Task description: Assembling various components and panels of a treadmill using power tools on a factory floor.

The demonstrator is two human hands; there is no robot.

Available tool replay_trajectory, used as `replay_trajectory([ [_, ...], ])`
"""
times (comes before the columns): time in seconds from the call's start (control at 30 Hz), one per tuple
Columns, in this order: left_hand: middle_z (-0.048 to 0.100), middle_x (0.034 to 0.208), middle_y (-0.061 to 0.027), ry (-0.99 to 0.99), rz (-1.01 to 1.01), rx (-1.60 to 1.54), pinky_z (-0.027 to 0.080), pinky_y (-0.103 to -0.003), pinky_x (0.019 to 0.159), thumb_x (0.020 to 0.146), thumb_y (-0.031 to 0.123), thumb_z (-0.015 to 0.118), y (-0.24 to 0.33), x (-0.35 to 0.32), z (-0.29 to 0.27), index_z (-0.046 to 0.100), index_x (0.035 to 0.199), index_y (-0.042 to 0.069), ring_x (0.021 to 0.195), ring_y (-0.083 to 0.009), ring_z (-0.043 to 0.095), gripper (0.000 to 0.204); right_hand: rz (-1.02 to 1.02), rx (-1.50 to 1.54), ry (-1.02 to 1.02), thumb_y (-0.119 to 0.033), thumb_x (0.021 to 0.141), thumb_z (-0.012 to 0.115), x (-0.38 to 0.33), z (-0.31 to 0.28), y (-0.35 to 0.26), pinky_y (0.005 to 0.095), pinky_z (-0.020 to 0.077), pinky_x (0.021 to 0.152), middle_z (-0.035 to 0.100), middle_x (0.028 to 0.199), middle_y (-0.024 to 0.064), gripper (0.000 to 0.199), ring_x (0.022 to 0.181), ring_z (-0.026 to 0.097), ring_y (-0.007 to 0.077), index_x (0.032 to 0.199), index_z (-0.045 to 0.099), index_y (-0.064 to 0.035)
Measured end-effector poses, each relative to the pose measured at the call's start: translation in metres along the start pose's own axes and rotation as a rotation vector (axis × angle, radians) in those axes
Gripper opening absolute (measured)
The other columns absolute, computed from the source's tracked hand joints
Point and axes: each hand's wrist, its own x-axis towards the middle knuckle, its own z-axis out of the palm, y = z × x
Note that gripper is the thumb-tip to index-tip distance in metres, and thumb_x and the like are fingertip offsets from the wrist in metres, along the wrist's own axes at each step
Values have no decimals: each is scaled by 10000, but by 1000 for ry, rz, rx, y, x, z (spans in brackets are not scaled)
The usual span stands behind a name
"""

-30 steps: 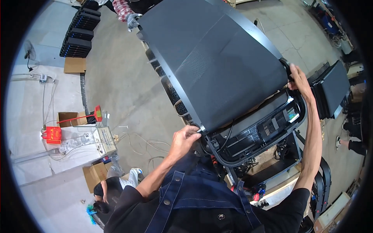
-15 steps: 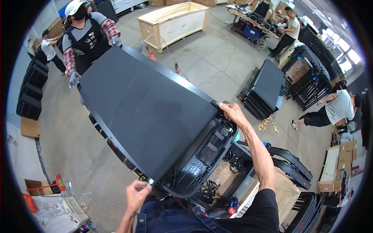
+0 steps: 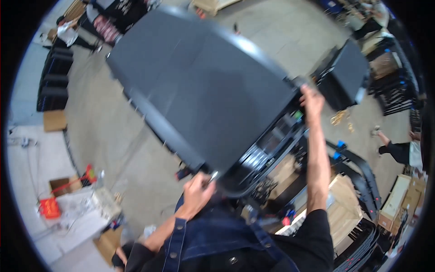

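Note:
A black treadmill deck (image 3: 195, 86) with a smooth belt lies slantwise in front of me. At its near end the motor compartment (image 3: 253, 161) is uncovered, though motion blurs its parts. My left hand (image 3: 197, 192) is closed at the near left corner, its fingers by a small silver metal end (image 3: 214, 175) that sticks out there. Blur hides exactly how the fingers hold it. Over at the right corner of the same end, my right hand (image 3: 312, 102) is closed on the treadmill's edge, arm stretched out.
A co-worker's checked sleeve (image 3: 105, 28) shows beside the treadmill's far end. Stacked black decks (image 3: 346, 75) stand to the right. An open wooden crate (image 3: 346, 199) is near my right arm. A cluttered white table (image 3: 77, 206) is at lower left; another person (image 3: 405, 147) is at far right.
My view has swung, so the treadmill and both hands appear higher and further right. Both hands stay at the same two corners. The co-worker is now mostly cut off at the top.

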Motion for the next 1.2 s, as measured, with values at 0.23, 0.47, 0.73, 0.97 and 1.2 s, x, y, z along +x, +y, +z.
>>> replay_trajectory([
  [0.23,709,788,-128,-142,-179,112,550,-313,633,836,86,770,7,9,7,621,1026,-27,692,-189,694,266,53,-46,27,-450,895,715,5,-9,8,236,417,570,607,663,14,448,583,530,80,736,677,-32],
  [0.47,689,804,-108,-166,-28,405,525,-362,607,823,179,780,1,19,0,689,1011,30,658,-251,669,256,-293,264,507,-218,978,649,-74,-14,29,256,492,703,659,792,32,240,733,608,100,1051,665,10],
  [0.73,702,881,-150,-283,134,516,520,-429,626,898,132,679,19,37,12,680,956,35,749,-360,683,113,283,-599,-283,-110,798,655,-344,18,271,532,556,747,693,884,273,117,841,677,456,796,695,0],
  [0.97,707,893,-175,-412,89,562,525,-447,674,896,174,683,22,43,-6,685,981,31,792,-389,682,166,449,-952,-599,-60,775,669,-380,52,286,466,590,797,664,1119,204,200,945,699,407,970,715,-50],
  [1.2,692,849,-131,-557,226,374,532,-392,664,892,127,692,12,67,-46,690,1057,32,722,-330,678,190,739,121,39,-130,976,576,-347,4,162,331,527,481,613,659,84,182,535,645,197,1072,572,24],
])
